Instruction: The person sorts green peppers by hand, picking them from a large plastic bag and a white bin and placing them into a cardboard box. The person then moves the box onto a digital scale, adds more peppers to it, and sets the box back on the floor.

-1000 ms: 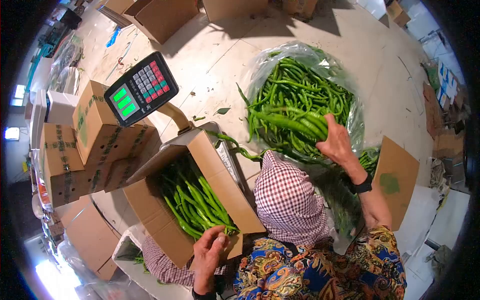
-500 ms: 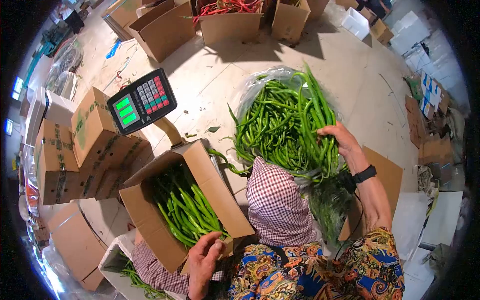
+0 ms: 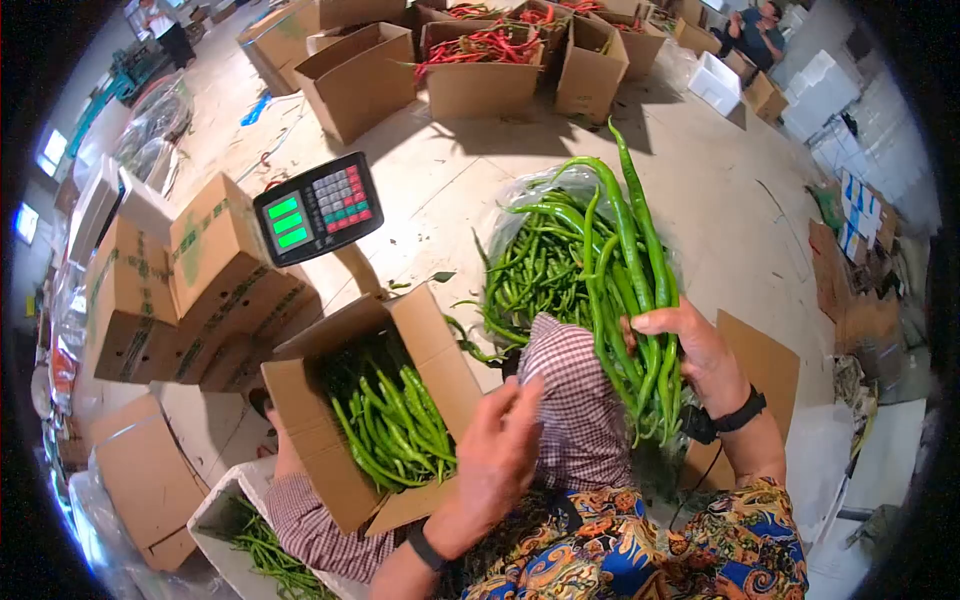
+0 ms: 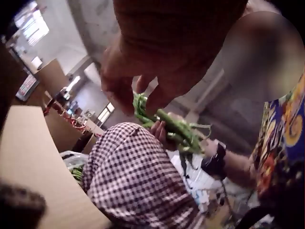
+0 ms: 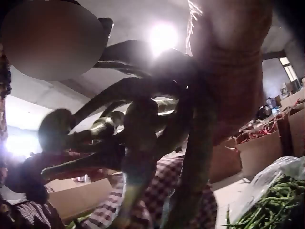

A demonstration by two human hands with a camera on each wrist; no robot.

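Observation:
A bunch of long green chili peppers point(image 3: 640, 270) is gripped in my right hand point(image 3: 705, 350), tips pointing up, beside the checkered knee. My left hand point(image 3: 495, 460), blurred, is raised by the near corner of an open cardboard box point(image 3: 440, 350), its fingers loosely extended and holding nothing. In the left wrist view, that hand point(image 4: 162, 62) overlaps the bunch point(image 4: 178, 129). More green peppers point(image 3: 395, 425) lie lengthwise inside the box. Beyond the knee, a clear plastic bag point(image 3: 675, 265) full of green peppers is partly hidden by the held bunch.
A digital scale display point(image 3: 318, 208) stands behind the box. Taped cartons point(image 3: 215, 250) are stacked at left, near a white foam box point(image 3: 215, 510) containing green peppers. Boxes of red peppers point(image 3: 480, 90) line the back. A cardboard flap point(image 3: 760, 355) is at right; two people are far off.
My right hand has lifted the bunch out of the bag and drawn it closer. My left hand has left the box's edge and moved up and right. The head view has tilted up.

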